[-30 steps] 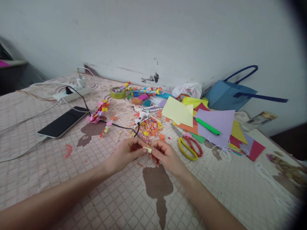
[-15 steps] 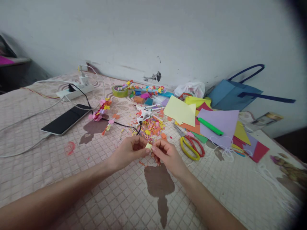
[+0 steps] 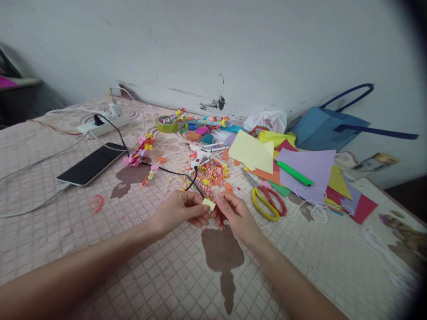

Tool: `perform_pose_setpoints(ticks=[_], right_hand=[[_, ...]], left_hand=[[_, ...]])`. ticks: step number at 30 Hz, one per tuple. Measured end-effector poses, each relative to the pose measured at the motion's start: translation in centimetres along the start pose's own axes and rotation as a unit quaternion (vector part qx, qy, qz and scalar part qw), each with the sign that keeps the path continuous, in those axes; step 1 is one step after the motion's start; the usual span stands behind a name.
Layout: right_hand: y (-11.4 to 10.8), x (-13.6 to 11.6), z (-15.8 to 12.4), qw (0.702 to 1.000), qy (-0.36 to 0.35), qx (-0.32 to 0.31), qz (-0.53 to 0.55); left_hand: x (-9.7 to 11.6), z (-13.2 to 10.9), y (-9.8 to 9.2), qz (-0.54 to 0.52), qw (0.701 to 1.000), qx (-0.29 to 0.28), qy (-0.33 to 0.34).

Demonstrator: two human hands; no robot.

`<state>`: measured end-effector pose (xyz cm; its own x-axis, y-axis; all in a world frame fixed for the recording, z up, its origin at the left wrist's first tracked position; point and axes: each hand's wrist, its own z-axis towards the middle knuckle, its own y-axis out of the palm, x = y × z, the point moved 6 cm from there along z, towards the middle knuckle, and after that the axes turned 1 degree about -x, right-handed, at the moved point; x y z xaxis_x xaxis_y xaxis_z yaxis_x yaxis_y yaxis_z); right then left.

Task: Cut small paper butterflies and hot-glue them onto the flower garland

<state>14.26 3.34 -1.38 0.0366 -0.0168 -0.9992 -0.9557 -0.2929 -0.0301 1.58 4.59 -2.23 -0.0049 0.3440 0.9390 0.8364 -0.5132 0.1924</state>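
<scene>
A small pale yellow piece of paper is pinched between the thumb and fingers of my left hand. My right hand is just beside the paper's right edge, thumb against curled fingers; whether it holds anything is hidden. Beyond my hands lies a heap of colourful paper scraps, with a white glue gun on it. To the right of my right hand rest scissors with one yellow and one red handle loop.
A phone and a power strip with cables lie left, near a paper-flower string. Right are coloured paper sheets, a green cutter-like tool, white string and a blue bag. Tape sits behind.
My right thumb and fingers have drawn slightly away from the yellow paper to the right, so more of it shows. My left hand still pinches it. The view has shifted slightly.
</scene>
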Motion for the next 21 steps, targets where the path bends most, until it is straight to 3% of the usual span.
perform_pose_setpoints(ticks=[6, 13, 21], right_hand=[[-0.32, -0.29, -0.21, 0.997, 0.0, 0.032, -0.063], [-0.3, -0.78, -0.5, 0.987, -0.049, 0.054, -0.146], [0.13, -0.08, -0.22, 1.0, 0.006, -0.002, -0.012]], left_hand=[[0.13, -0.15, 0.09, 0.006, 1.0, 0.01, -0.006], [0.09, -0.06, 0.27, 0.029, 1.0, -0.008, 0.002], [-0.04, -0.15, 0.22, 0.022, 0.999, -0.012, -0.021]])
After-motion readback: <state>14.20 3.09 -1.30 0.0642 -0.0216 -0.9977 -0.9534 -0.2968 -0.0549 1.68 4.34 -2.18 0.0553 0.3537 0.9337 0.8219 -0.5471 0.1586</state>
